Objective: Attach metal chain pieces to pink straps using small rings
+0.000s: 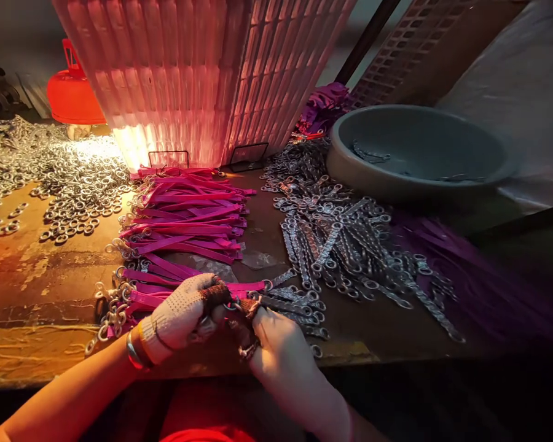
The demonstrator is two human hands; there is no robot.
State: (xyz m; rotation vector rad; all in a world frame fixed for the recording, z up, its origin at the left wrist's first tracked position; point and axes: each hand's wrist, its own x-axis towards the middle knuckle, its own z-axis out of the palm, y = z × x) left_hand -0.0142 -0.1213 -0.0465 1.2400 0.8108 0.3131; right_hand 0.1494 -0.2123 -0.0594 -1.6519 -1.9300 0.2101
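1. The left hand (184, 314), in a white knitted glove with raised dots and dark brown fingertip coverings, is at the lower centre of the frame. Its grip is closed on a small silver metal ring (233, 305); the rest of what its curled fingers hold is hidden.
2. The right hand (277, 341), with dark brown coverings on its fingers, meets the left just right of the ring. Its grip is also clamped on that ring, fingertips together.
3. The ring is near the centre of the frame, toward the bottom, between the two hands.
4. Just beyond them, flat magenta fabric straps (188, 221) lie in rows on the brown, worn surface (41, 270), with metal rings at their left ends.
5. To the right of centre spreads a heap of flat silver braided-metal strips (327, 245) with looped ends.
6. A pile of loose silver rings (85, 184) fills the left, beneath a red dome-shaped lamp (74, 95).
7. A translucent ribbed plastic panel (179, 80) stands at upper centre; a round grey basin (359, 175) sits at upper right.
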